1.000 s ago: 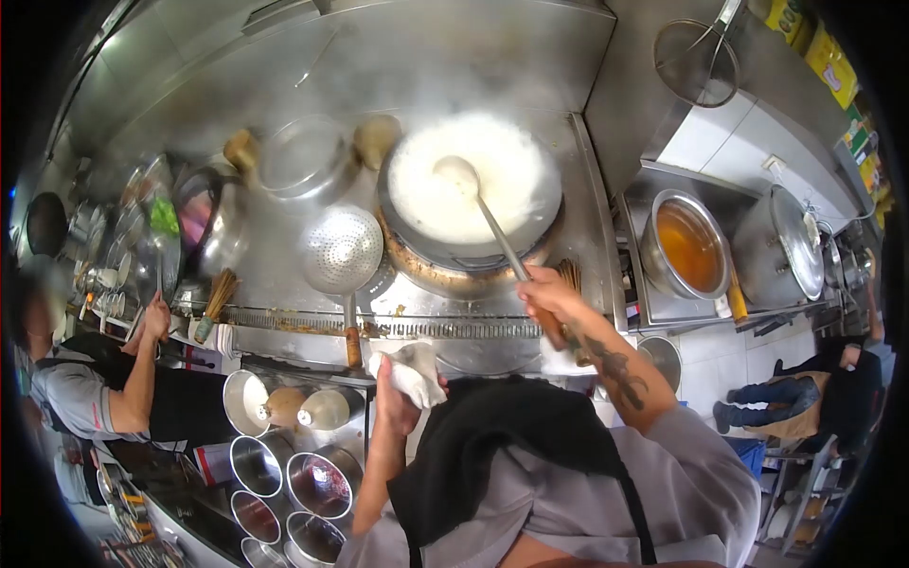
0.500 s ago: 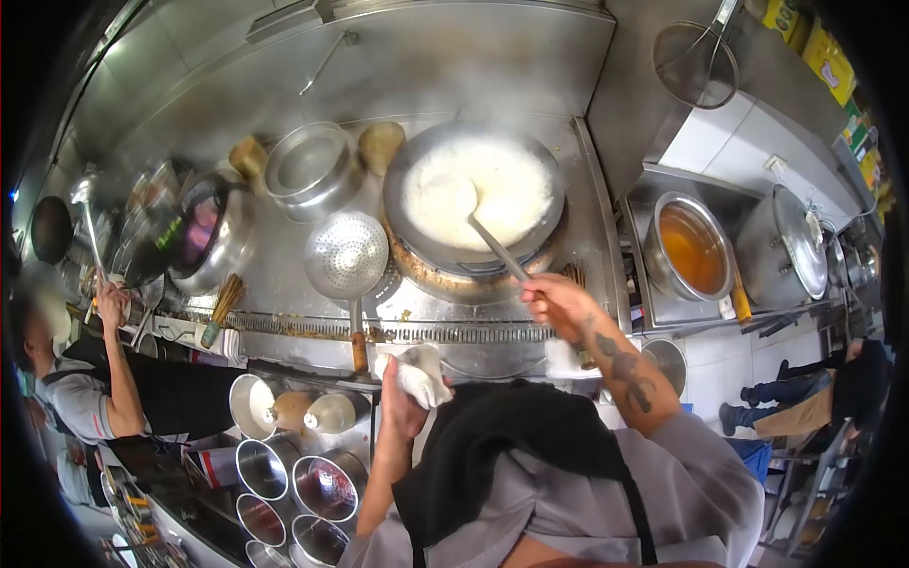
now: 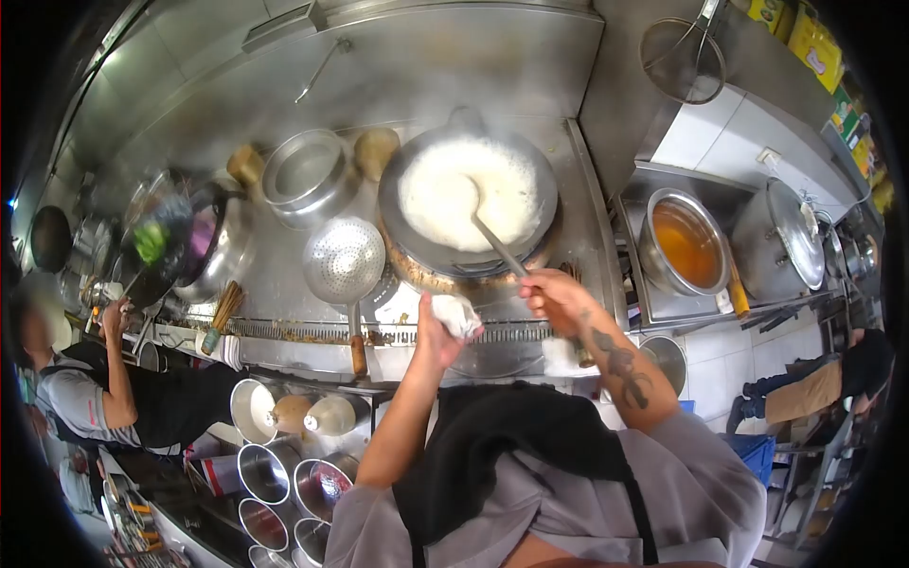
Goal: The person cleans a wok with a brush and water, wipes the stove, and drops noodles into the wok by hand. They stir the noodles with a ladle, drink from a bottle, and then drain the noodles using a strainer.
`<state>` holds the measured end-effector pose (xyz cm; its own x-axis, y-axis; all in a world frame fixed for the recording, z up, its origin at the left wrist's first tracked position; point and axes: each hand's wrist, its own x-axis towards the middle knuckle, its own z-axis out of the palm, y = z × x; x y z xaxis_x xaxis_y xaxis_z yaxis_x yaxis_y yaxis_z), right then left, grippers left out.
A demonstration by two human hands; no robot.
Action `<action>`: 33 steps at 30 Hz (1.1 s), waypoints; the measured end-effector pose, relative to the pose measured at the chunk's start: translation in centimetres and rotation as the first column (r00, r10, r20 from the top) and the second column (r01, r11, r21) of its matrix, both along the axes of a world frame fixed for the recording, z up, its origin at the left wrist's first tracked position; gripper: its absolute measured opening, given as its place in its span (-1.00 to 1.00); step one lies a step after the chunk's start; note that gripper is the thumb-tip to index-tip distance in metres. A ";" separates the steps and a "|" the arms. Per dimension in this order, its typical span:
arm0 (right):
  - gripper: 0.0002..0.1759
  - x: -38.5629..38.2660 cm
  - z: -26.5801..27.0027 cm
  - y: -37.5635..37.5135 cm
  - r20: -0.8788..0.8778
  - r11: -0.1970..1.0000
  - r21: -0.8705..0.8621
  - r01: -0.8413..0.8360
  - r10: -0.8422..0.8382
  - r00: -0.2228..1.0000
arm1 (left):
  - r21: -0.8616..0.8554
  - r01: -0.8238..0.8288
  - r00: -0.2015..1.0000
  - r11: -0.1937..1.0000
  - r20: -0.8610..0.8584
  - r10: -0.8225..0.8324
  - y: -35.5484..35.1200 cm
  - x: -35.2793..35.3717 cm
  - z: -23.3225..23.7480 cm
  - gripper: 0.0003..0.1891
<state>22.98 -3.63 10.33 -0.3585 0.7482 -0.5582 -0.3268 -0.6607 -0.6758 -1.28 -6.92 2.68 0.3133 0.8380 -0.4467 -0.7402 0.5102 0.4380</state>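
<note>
A large wok (image 3: 540,180) full of white foaming liquid sits on the burner in front of me. My right hand (image 3: 554,298) grips the handle of a long ladle (image 3: 483,232), whose bowl is sunk in the foam. My left hand (image 3: 437,329) is raised to the wok's near rim and is closed on a white cloth (image 3: 459,314). A perforated skimmer (image 3: 343,257) lies on the steel counter left of the wok, its wooden handle pointing toward me.
A pot of orange broth (image 3: 684,244) and a lidded pot (image 3: 786,237) stand to the right. Steel bowls (image 3: 303,170) and a second wok (image 3: 204,237) sit at left, where another person (image 3: 104,379) works. Condiment containers (image 3: 275,473) line the lower left. A seated person (image 3: 824,379) is at right.
My left hand has lifted with the cloth from the counter edge up toward the wok's near rim. The ladle's bowl has sunk into the foam. The person at left lowered an arm.
</note>
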 end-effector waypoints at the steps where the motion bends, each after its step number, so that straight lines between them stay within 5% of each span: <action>1: -0.93 1.5 1.0 -0.6 0.001 1.000 0.001 0.002 -0.002 1.000 | 0.001 0.002 1.000 1.000 0.001 -0.002 1.0 0.5 -0.1 -0.29; 4: -0.93 4.4 1.7 -1.4 -0.054 0.998 -0.057 -0.017 0.013 0.998 | -0.075 -0.037 0.999 0.997 -0.019 0.035 3.9 1.6 -0.9 -0.30; 6: -0.90 4.7 0.5 -0.8 0.394 0.965 0.164 -0.205 0.126 0.910 | -0.107 -0.046 0.998 0.993 -0.048 0.041 5.9 2.5 -1.4 -0.30; 7: -0.90 4.2 -1.6 0.0 0.395 0.966 0.163 -0.203 0.125 0.910 | -0.139 -0.055 0.996 0.989 -0.080 0.044 6.8 3.3 -1.2 -0.31; 9: -0.86 1.5 -6.4 1.8 0.860 0.774 0.442 -0.454 -0.222 0.459 | -0.173 -0.069 0.995 0.982 -0.088 0.055 8.3 4.7 -0.7 -0.32; 10: -0.86 -0.2 -6.2 2.0 0.859 0.775 0.443 -0.451 -0.224 0.460 | -0.157 -0.074 0.991 0.985 -0.123 0.054 9.0 5.2 -1.1 -0.32; 12: -0.88 -3.1 -5.0 1.9 0.532 0.920 0.362 -0.151 -0.072 0.844 | -0.146 -0.074 0.990 0.986 -0.134 0.054 9.1 5.4 -1.2 -0.41; 13: -0.88 -2.9 -4.1 1.9 0.532 0.920 0.363 -0.150 -0.073 0.844 | -0.146 -0.073 0.990 0.987 -0.134 0.053 9.3 5.2 -1.5 -0.41; 15: -0.92 -2.2 -1.7 1.6 0.051 0.999 0.021 -0.049 0.047 0.998 | -0.054 -0.030 0.986 0.998 -0.166 0.021 9.6 4.8 -2.4 -0.58; 16: -0.92 -1.4 0.8 0.4 -0.040 0.999 -0.045 0.004 -0.006 0.999 | -0.059 -0.031 0.986 0.998 -0.167 0.021 10.0 4.7 -3.5 -0.58; 18: -0.91 1.5 2.0 -0.7 -0.059 0.999 -0.033 -0.006 0.004 0.998 | -0.099 -0.122 0.979 0.988 -0.177 0.103 10.6 5.1 -5.5 -0.70; 22: -0.84 3.0 0.8 -0.1 0.260 0.991 0.016 -0.132 0.123 0.958 | -0.178 -0.130 0.973 0.975 -0.210 0.091 11.0 5.2 -4.1 -0.80; 24: -0.71 2.7 -1.5 0.6 0.687 0.900 0.314 -0.302 0.004 0.727 | -0.212 -0.093 0.979 0.973 -0.199 0.051 11.2 4.6 -3.4 -0.82; 25: -0.71 2.0 -2.8 0.8 0.687 0.902 0.318 -0.293 -0.006 0.727 | -0.241 -0.040 0.983 0.970 -0.184 -0.005 11.4 4.6 -3.0 -0.85; 27: -0.76 -0.4 -4.9 1.2 0.883 0.854 0.367 -0.370 -0.194 0.427 | -0.235 -0.017 0.982 0.972 -0.189 -0.028 12.0 4.6 -3.8 -0.81; 28: -0.76 -0.9 -4.7 1.1 0.883 0.855 0.368 -0.364 -0.200 0.424 | -0.232 0.015 0.981 0.973 -0.183 -0.059 12.2 4.5 -4.1 -0.82; 30: -0.84 -1.6 -3.9 0.8 0.635 0.917 0.327 -0.228 -0.035 0.771 | -0.225 0.054 0.983 0.973 -0.161 -0.092 12.3 4.3 -4.4 -0.84; 33: -0.88 -0.2 -1.5 1.3 0.583 0.950 0.206 -0.236 0.074 0.809 | -0.259 0.036 0.979 0.965 -0.183 -0.086 12.3 4.4 -4.4 -0.83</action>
